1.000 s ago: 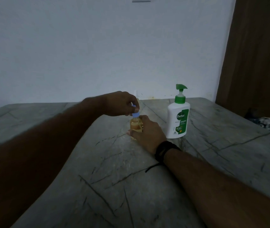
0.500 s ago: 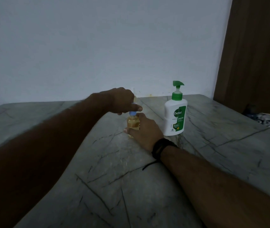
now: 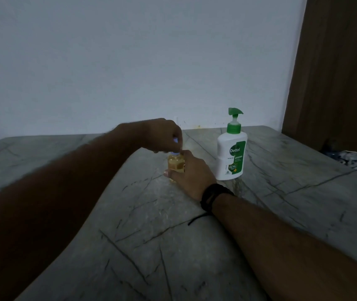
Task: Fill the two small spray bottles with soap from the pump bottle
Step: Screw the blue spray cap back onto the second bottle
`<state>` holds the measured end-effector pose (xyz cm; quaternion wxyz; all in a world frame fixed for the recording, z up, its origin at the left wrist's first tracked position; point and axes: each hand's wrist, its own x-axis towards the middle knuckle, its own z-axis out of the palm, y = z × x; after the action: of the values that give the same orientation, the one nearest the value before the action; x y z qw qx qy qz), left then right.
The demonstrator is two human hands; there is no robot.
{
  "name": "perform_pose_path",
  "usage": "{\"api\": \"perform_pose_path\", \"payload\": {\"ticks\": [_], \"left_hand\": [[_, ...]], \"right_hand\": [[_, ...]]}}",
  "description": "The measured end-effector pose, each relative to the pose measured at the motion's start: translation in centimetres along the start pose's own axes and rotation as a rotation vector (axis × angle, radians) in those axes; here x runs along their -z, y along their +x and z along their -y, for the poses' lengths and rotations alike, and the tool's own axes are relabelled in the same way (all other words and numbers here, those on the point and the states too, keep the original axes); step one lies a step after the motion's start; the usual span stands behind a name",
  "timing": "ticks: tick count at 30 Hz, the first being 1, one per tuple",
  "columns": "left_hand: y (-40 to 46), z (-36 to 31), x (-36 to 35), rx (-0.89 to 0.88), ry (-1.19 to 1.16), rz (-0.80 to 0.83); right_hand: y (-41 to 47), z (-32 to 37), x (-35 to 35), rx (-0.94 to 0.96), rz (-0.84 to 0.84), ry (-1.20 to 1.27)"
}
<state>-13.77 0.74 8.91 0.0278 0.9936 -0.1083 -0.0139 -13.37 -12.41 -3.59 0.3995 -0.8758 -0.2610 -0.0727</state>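
Amber-filled spray bottle [image 3: 176, 165] gripped upright on veined marble table [image 3: 142, 224].

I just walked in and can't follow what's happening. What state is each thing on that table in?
small spray bottle: upright, holds amber liquid.
blue cap: at the bottle's top.
left hand: pinches the cap.
right hand: holds the bottle's body.
pump bottle: upright, untouched, pump on.

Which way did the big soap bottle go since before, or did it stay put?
No. The pump bottle stands in the same spot beside the dark crack lines in the table, near its back edge. Only the camera shifted.
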Motion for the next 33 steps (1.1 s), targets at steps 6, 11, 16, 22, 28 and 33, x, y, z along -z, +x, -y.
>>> {"api": "perform_pose_path", "payload": {"ticks": [6, 11, 16, 22, 28, 33], "left_hand": [[-0.6, -0.3, -0.2, 0.071, -0.013, -0.041], [-0.5, -0.2, -0.7, -0.016, -0.025, 0.000], [-0.7, 0.0, -1.1, 0.030, 0.059, -0.121], [-0.8, 0.5, -1.4, -0.037, -0.077, -0.026], [-0.8, 1.0, -2.6, 0.041, -0.018, -0.182], [-0.6, 1.5, -3.4, -0.020, -0.035, -0.268]], "right_hand": [[-0.1, 0.1, 0.1, -0.001, -0.007, 0.009], [-0.2, 0.1, 0.0, -0.004, -0.009, 0.017], [-0.1, 0.1, 0.0, -0.012, -0.013, 0.017], [0.0, 0.0, -0.1, -0.010, -0.012, 0.000], [0.1, 0.1, -0.1, -0.026, -0.015, 0.013], [0.2, 0.0, -0.3, -0.025, -0.022, -0.008]]}}
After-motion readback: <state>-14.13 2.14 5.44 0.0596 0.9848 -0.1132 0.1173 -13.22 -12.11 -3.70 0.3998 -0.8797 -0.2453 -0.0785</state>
